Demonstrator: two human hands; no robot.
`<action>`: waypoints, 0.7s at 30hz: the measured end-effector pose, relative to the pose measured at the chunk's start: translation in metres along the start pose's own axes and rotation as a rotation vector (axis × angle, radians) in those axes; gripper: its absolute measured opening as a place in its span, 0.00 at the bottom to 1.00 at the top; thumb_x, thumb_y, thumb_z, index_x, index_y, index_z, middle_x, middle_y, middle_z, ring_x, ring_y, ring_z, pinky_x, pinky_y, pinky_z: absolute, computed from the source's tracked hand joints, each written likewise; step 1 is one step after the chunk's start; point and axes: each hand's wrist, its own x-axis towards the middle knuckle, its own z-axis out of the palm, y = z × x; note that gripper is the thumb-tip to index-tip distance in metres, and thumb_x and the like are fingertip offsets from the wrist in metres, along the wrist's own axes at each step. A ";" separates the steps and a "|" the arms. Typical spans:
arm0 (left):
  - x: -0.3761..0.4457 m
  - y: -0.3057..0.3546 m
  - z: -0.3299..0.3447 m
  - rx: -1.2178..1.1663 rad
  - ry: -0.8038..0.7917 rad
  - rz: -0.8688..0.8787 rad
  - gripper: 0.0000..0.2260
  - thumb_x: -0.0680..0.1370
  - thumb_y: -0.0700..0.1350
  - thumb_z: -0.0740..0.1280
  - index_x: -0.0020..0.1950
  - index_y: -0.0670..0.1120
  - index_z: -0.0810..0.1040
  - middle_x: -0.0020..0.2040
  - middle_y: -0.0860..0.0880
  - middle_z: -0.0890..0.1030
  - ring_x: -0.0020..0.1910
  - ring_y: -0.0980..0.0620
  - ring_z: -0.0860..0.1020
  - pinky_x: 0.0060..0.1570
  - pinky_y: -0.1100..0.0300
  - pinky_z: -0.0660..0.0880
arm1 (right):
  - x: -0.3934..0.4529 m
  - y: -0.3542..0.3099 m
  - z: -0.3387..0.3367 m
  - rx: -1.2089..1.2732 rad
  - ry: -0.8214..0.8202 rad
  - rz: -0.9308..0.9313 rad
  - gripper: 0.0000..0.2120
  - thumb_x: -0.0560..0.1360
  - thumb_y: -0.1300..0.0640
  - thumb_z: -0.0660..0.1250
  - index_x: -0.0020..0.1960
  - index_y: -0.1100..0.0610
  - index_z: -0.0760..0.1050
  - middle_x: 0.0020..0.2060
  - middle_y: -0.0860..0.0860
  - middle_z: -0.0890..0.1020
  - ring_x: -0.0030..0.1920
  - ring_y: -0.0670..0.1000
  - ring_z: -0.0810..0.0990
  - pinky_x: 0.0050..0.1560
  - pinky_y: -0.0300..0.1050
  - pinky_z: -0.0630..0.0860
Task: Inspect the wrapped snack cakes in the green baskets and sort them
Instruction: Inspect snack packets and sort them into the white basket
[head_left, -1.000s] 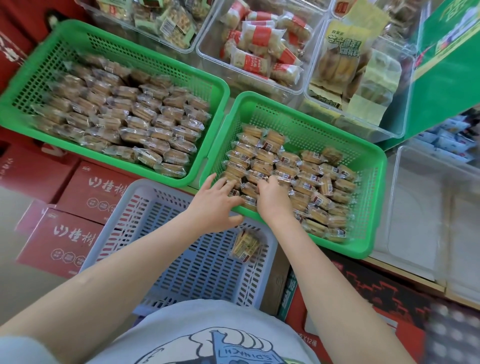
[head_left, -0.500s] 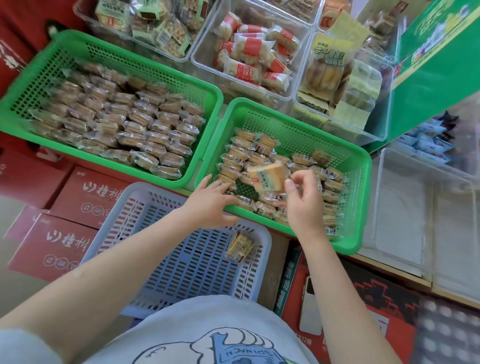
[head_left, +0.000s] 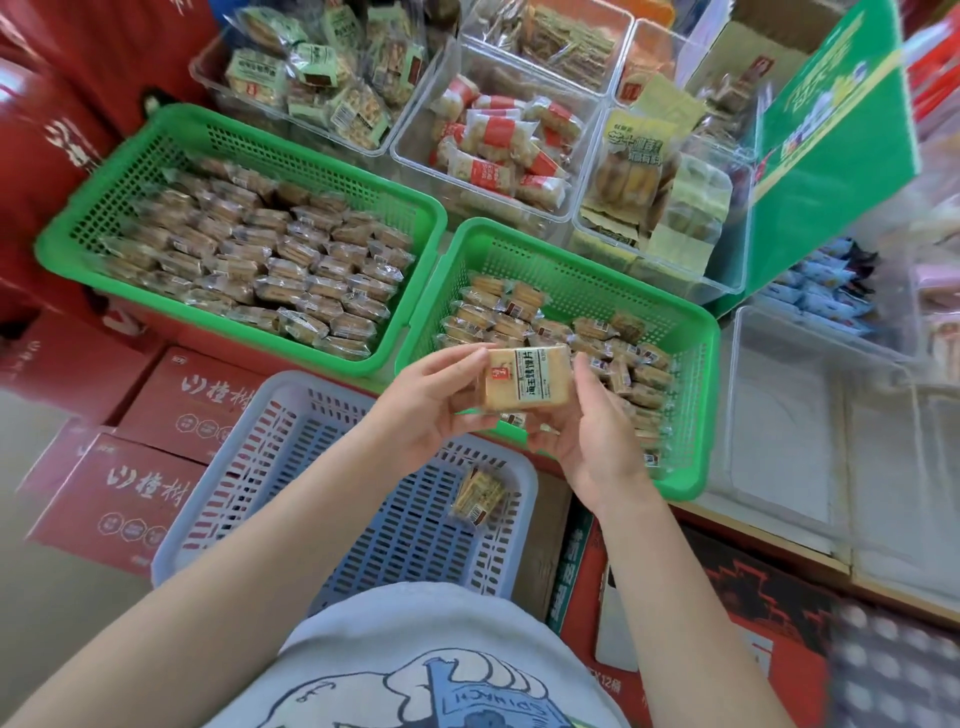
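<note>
Both hands hold one wrapped snack cake (head_left: 524, 378) label-up above the near edge of the right green basket (head_left: 597, 260). My left hand (head_left: 434, 410) grips its left end and my right hand (head_left: 592, 431) its right end and underside. The right basket is partly filled with wrapped cakes (head_left: 618, 353). The left green basket (head_left: 171, 135) is packed with rows of wrapped cakes (head_left: 270, 260). Under my arms sits a grey-blue basket (head_left: 322, 493) with a single wrapped cake (head_left: 478, 496) in it.
Clear bins of other packaged snacks (head_left: 498, 140) line the back. A green board (head_left: 831, 156) stands at the right, beside a clear plastic bin (head_left: 810, 426). Red cartons (head_left: 130, 483) lie at the lower left and under the baskets.
My right hand lifted one cake out of the right green basket. My left hand left the basket's edge and took the cake's other end. The cake is now turned label-up.
</note>
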 end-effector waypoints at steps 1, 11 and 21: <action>-0.003 0.000 0.001 -0.030 -0.016 -0.014 0.13 0.75 0.46 0.68 0.57 0.43 0.82 0.49 0.41 0.85 0.40 0.50 0.84 0.32 0.62 0.81 | -0.004 0.000 0.000 -0.023 -0.004 -0.014 0.20 0.85 0.47 0.55 0.61 0.60 0.77 0.43 0.55 0.83 0.34 0.50 0.78 0.33 0.45 0.75; -0.016 -0.014 0.008 -0.116 0.091 -0.079 0.12 0.81 0.44 0.66 0.63 0.43 0.81 0.54 0.42 0.83 0.43 0.50 0.82 0.34 0.61 0.81 | -0.031 0.001 -0.002 -0.502 0.171 -0.542 0.14 0.84 0.52 0.59 0.41 0.56 0.69 0.38 0.62 0.78 0.36 0.58 0.76 0.34 0.52 0.72; -0.030 -0.010 0.003 0.109 0.126 0.000 0.01 0.79 0.40 0.68 0.49 0.44 0.79 0.44 0.45 0.86 0.40 0.51 0.84 0.36 0.58 0.83 | -0.035 0.009 -0.011 -0.446 0.155 -0.380 0.10 0.85 0.51 0.57 0.46 0.53 0.69 0.37 0.57 0.77 0.35 0.50 0.75 0.33 0.46 0.70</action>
